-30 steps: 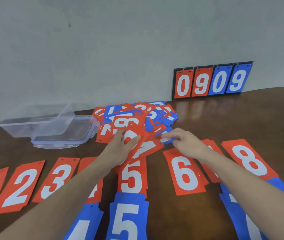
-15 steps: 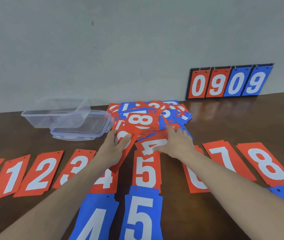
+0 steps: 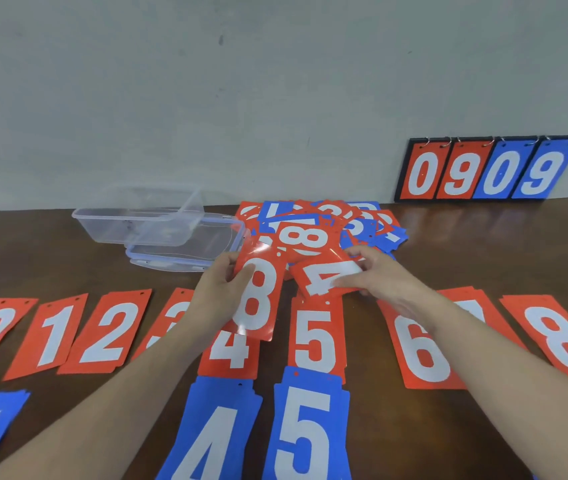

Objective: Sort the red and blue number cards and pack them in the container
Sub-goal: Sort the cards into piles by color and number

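- Cards sorted so far lie in a red row (image 3: 109,332) across the brown table (image 3: 483,244), with blue stacks (image 3: 310,427) nearer; both forearms hide the red 3 and 7, and frame edges crop the outer cards.
- Left hand (image 3: 218,289) pinches a red 8 card (image 3: 258,296), lifted and glossy.
- Right hand (image 3: 379,278) grips a red 4 card (image 3: 327,275).
- Unsorted pile (image 3: 320,226) sits behind, its numbers mostly overlapped.
- Clear container (image 3: 137,220) rests tilted on its lid (image 3: 185,254), left of the pile.
- Scoreboard (image 3: 487,169) leans on the wall.

Even, soft light; white glare streaks the red 8 card (image 3: 257,296) just beside the left fingers (image 3: 241,275). Edges bow; mild blur throughout.
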`<state>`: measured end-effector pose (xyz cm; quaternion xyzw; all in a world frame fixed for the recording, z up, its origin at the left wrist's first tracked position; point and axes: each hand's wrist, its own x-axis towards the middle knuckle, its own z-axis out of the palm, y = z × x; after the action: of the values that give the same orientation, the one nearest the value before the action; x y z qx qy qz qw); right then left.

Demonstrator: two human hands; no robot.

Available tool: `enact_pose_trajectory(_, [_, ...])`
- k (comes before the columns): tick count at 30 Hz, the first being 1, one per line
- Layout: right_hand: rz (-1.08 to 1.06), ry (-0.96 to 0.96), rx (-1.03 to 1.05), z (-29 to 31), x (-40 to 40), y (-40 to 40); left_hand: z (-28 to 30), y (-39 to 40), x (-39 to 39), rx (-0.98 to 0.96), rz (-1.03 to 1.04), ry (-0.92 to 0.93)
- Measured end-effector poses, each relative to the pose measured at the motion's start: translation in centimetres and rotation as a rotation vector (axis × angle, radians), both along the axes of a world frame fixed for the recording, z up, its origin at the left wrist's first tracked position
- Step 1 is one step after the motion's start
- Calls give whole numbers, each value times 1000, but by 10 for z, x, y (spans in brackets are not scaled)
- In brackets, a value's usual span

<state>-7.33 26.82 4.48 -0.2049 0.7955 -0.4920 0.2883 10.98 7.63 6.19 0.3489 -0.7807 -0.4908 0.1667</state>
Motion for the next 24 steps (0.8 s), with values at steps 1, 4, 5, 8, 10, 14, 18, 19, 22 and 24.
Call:
enact_pose_trajectory(1, [1, -60, -42, 4, 1, 0, 1, -1, 2, 15, 6, 9])
enact_pose_trajectory(4, [48, -239, -144, 13, 5, -5, 0, -6, 10, 57, 19, 34])
enact_pose_trajectory(5, [78, -305, -171, 15, 7, -7, 0, -7, 13, 67, 19, 38])
enact_pose_trajectory(8, [139, -426, -209, 17, 16, -20, 0, -13, 25, 105, 25, 61])
enact_pose_trajectory(10, [166, -428, -191, 18, 25, -31, -1, -19, 35, 121, 33, 85])
enact_pose_trajectory(14, [195, -445, -206, 22, 47, -57, -3, -39, 60, 103, 75, 77])
enact_pose_trajectory(18, [228, -444, -248, 22, 67, -90, -4, -62, 91, 138, 175, 125])
enact_pose_trajectory(19, [233, -443, -240, 22, 73, -102, -4, -69, 101, 142, 208, 135])
enact_pose_trajectory(22, [251, -417, -187, 19, 90, -134, -5, -91, 132, 172, 289, 172])
enact_pose_trajectory(24, [249, -378, -149, 14, 99, -153, -7, -105, 151, 162, 315, 200])
